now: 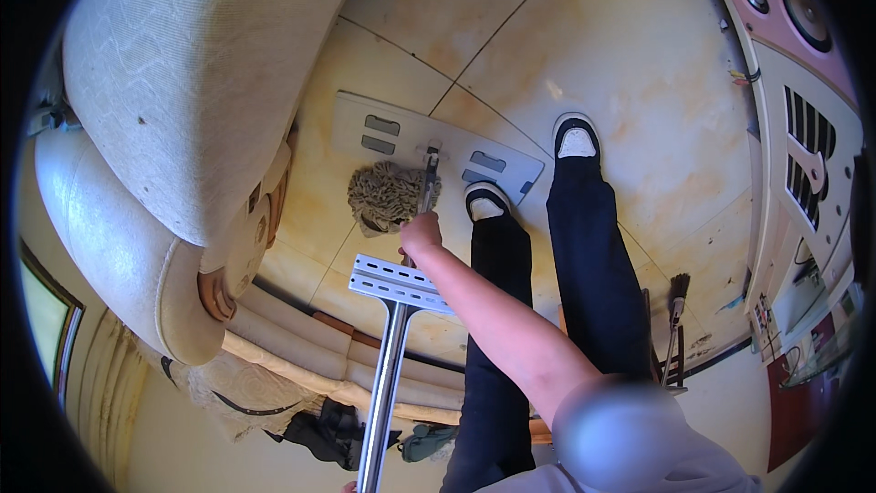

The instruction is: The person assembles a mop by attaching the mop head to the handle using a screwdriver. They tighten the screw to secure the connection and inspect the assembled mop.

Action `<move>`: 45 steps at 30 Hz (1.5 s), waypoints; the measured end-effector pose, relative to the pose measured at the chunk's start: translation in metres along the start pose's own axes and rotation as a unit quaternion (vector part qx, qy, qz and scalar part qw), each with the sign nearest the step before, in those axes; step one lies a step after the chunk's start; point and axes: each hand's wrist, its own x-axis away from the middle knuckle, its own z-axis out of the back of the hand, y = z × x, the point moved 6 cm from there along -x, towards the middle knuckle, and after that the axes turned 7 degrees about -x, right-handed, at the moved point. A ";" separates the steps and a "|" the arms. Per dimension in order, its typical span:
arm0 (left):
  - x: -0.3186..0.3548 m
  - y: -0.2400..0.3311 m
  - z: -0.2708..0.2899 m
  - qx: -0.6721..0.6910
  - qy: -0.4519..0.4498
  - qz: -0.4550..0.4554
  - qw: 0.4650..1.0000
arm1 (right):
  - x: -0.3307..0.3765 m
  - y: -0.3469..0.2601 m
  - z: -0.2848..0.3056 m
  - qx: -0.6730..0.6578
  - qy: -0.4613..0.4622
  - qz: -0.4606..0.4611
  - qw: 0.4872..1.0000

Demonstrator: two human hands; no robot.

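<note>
My right hand (421, 236) reaches down in front of my legs, its fingers closed around a narrow metal post (429, 178). The post's far end meets a flat grey base plate (411, 120) with rectangular cutouts, lying on the floor. Just nearer than that hand is a slotted silver bracket (401, 284) on a shiny metal tube (383, 393), which runs to the lower edge. Only a sliver of my left hand (349, 487) shows beside the tube; its fingers are hidden. A grey-brown string mop head (388, 196) lies beside the post.
My shoes (577, 139) are at the plate's right; one touches or overlaps its edge. A pale sofa (182, 82) fills the left side. On the right are a pink-and-white cabinet (766, 64) with round speakers and a dark brush (678, 288). Dark cloth items (324, 434) lie at the lower left.
</note>
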 end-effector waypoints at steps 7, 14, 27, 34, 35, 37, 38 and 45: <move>-0.014 -0.018 0.014 -0.022 -0.101 0.236 0.966 | 0.019 -0.004 -0.008 -0.051 -0.213 -0.084 0.972; -0.032 -0.017 0.020 0.171 -0.183 0.291 0.924 | 0.014 -0.002 -0.012 -0.107 -0.233 -0.049 0.965; -0.034 -0.009 -0.011 0.352 -0.317 0.317 0.822 | 0.017 -0.001 -0.001 -0.008 -0.149 0.020 0.989; -0.030 -0.008 -0.036 0.366 -0.292 0.300 0.831 | -0.002 0.009 0.005 0.043 -0.112 0.058 0.991; -0.031 -0.005 -0.036 0.361 -0.301 0.302 0.830 | -0.008 0.012 0.005 0.046 -0.109 0.064 0.991; -0.030 0.000 -0.036 0.356 -0.317 0.306 0.824 | -0.007 0.013 0.002 0.059 -0.103 0.074 0.990; -0.030 -0.002 -0.035 0.356 -0.315 0.306 0.824 | -0.007 0.013 0.002 0.065 -0.099 0.079 0.990; -0.020 -0.012 -0.044 0.380 -0.301 0.322 0.813 | 0.012 0.006 0.002 0.040 -0.119 0.050 0.991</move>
